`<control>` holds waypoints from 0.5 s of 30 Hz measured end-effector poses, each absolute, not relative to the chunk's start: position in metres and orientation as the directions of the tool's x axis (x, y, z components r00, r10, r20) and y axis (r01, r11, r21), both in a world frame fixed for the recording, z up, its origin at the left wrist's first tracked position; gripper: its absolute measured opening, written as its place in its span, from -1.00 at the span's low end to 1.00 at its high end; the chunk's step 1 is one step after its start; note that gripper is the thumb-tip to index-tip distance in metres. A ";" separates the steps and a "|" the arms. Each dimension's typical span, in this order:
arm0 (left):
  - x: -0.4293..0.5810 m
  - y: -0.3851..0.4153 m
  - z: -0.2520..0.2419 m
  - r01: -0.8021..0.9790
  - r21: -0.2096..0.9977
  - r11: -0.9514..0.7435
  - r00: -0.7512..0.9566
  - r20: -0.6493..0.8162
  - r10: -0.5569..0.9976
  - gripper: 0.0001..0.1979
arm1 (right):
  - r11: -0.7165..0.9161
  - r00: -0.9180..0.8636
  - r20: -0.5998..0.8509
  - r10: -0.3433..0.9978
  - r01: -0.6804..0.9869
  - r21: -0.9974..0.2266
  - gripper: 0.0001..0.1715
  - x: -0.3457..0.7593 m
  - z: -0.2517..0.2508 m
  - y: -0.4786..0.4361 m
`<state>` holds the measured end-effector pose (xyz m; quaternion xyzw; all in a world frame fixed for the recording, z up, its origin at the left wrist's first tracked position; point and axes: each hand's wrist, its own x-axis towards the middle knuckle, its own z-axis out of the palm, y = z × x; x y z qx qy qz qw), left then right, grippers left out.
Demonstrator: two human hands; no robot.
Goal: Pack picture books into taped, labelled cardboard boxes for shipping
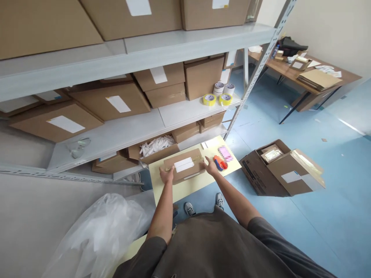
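Shirt (205, 247): near side of box (185, 166). Left hand (167, 175), right hand (211, 166): clasping box's opposite ends; press evenly, hold level.

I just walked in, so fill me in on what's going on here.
A person has both hands at a labelled cardboard box on a pale yellow table, the left hand at one end, the right hand at the other. A red-and-blue object lies right of the right hand. Behind, yellow tape rolls sit on a shelf.

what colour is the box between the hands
The box is brown; the head view shows it best.
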<state>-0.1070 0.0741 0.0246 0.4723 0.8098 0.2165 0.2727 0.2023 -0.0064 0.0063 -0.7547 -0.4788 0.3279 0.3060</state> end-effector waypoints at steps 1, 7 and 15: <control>-0.107 0.076 0.024 0.633 0.577 0.516 -0.412 -0.313 0.855 -0.26 | -0.307 0.311 -0.149 0.939 0.557 -0.772 -0.27 0.214 0.008 -0.008; -0.104 0.088 0.020 0.691 0.480 0.540 -0.435 -0.320 0.842 -0.46 | -0.277 0.316 -0.072 0.946 0.673 -0.686 -0.32 0.315 0.004 -0.022; -0.093 0.084 0.010 0.708 0.430 0.559 -0.505 -0.244 0.828 -0.52 | -0.405 0.184 -0.400 0.898 0.703 -0.585 -0.65 0.364 -0.029 -0.028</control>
